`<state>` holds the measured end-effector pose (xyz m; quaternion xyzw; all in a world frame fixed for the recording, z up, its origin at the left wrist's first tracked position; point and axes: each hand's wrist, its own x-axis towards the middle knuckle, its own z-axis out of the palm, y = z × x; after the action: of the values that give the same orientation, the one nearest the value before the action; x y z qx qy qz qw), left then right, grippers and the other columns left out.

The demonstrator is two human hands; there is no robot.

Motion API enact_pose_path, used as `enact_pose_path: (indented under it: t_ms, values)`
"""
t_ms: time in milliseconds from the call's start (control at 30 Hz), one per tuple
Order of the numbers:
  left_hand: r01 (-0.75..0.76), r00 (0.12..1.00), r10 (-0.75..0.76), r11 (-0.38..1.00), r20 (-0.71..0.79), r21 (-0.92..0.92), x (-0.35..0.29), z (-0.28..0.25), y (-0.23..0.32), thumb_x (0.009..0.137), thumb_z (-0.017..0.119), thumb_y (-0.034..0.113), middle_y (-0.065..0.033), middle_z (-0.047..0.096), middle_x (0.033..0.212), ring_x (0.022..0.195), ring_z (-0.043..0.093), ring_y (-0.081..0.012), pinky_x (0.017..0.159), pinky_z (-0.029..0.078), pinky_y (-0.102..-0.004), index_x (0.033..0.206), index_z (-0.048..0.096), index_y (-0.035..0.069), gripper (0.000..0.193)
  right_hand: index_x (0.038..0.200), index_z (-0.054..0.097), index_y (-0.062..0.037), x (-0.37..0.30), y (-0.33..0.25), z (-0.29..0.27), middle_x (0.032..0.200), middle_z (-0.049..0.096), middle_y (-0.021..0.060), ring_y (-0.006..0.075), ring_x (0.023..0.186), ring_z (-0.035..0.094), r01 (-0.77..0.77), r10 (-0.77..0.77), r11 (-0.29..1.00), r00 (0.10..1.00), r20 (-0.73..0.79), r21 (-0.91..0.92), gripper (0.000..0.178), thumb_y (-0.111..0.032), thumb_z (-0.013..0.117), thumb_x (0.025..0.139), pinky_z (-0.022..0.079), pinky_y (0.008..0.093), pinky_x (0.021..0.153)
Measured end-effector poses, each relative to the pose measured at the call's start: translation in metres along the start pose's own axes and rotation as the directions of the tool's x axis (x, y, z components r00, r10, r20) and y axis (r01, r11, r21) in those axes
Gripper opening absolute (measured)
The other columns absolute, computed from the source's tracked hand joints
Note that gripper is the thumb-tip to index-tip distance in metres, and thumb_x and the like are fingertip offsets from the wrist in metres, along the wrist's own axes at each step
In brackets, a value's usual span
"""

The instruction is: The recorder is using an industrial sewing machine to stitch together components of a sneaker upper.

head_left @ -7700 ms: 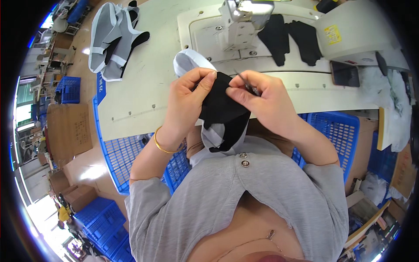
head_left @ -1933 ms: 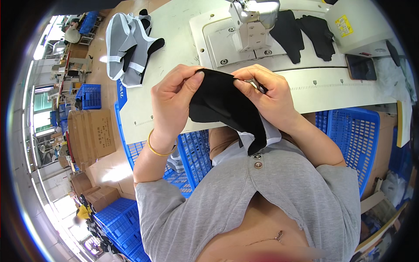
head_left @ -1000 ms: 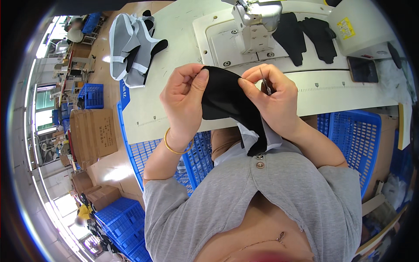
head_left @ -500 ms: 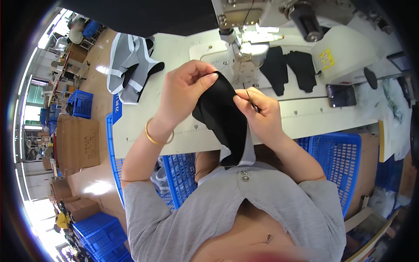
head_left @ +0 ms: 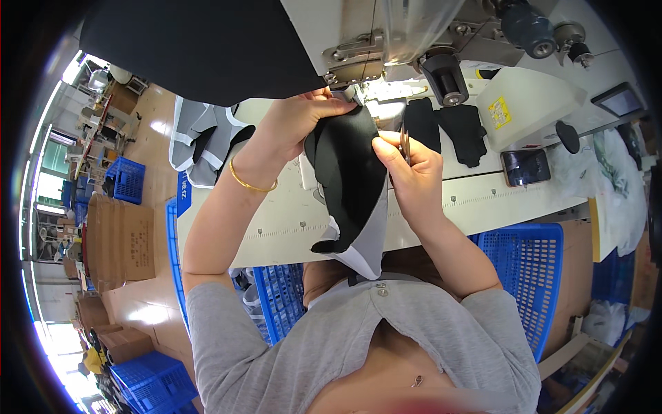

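A black fabric piece point(head_left: 348, 172) with a pale grey side hangs between my hands, its lower end over the table's front edge. My left hand point(head_left: 293, 127) pinches its top edge, close to the sewing machine's needle area point(head_left: 355, 93). On the fabric's right edge, my right hand point(head_left: 414, 169) is closed, with thumb and fingertips on the cloth. That hand also keeps a slim two-pronged metal tool point(head_left: 405, 146), tweezers or thread snips, pointing upward between its fingers. The fabric's top end and some left fingertips are partly hidden by the machine.
Grey-and-black fabric pieces point(head_left: 200, 141) lie on the table's left side. Black pieces point(head_left: 460, 134) and a phone point(head_left: 525, 168) lie on the right. Blue baskets point(head_left: 524, 276) stand below the table's front edge. A large black panel point(head_left: 200, 48) covers the upper left.
Both hands stay on the fabric. My left hand has brought its top edge up to the machine's needle area. The tool in my right hand has turned more upright. My view has shifted closer to the machine.
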<state>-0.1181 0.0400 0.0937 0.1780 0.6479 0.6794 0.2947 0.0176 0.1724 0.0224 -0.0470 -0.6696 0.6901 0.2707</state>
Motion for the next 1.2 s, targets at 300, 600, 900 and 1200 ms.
enact_pose_path:
  t_ms: [300, 600, 900, 1200]
  values:
    - [0.074, 0.988, -0.081, 0.995, -0.128, -0.060, 0.002, 0.003, 0.002, 0.081, 0.068, -0.004, -0.0092, 0.068, 0.088, 0.077, 0.066, -0.0164, 0.068, 0.053, -0.0266, 0.091, 0.066, -0.003, 0.011, 0.097, 0.069, 0.0046, 0.003, 0.004, 0.002, 0.067, 0.053, -0.0069, 0.0001, 0.063, 0.042, -0.049, 0.050, 0.995, 0.999, -0.011, 0.091, 0.019, -0.013, 0.066, 0.091, 0.034, 0.0197, 0.054]
    - [0.070, 0.987, -0.056, 0.994, -0.153, 0.086, 0.002, 0.006, -0.001, 0.081, 0.068, -0.004, -0.0070, 0.066, 0.085, 0.077, 0.066, -0.0140, 0.067, 0.053, -0.0257, 0.088, 0.062, 0.000, 0.010, 0.097, 0.069, 0.0038, 0.001, 0.008, 0.001, 0.067, 0.054, -0.0067, 0.0000, 0.063, 0.042, -0.060, 0.062, 0.993, 0.998, -0.010, 0.097, 0.019, -0.014, 0.066, 0.091, 0.034, 0.0198, 0.054]
    - [0.030, 0.996, -0.018, 0.991, -0.088, 0.130, 0.008, -0.004, -0.005, 0.083, 0.069, -0.001, -0.0071, 0.068, 0.097, 0.089, 0.065, -0.0131, 0.079, 0.052, -0.0241, 0.106, 0.064, -0.001, 0.024, 0.093, 0.068, 0.0042, 0.003, 0.006, 0.004, 0.065, 0.054, -0.0047, 0.0005, 0.065, 0.043, -0.023, 0.025, 0.998, 0.999, -0.034, 0.062, 0.018, -0.014, 0.065, 0.091, 0.036, 0.0205, 0.055]
    - [-0.329, 0.807, 0.590, 0.455, -0.004, 0.827, -0.015, 0.007, -0.008, 0.076, 0.075, 0.006, -0.0130, 0.064, 0.085, 0.071, 0.062, -0.0196, 0.064, 0.046, -0.0330, 0.085, 0.064, 0.000, 0.016, 0.087, 0.065, 0.0043, 0.004, 0.002, 0.006, 0.061, 0.049, -0.0043, 0.0004, 0.062, 0.040, -0.008, 0.008, 1.000, 1.000, 0.000, -0.028, 0.018, -0.013, 0.064, 0.092, 0.034, 0.0217, 0.051]
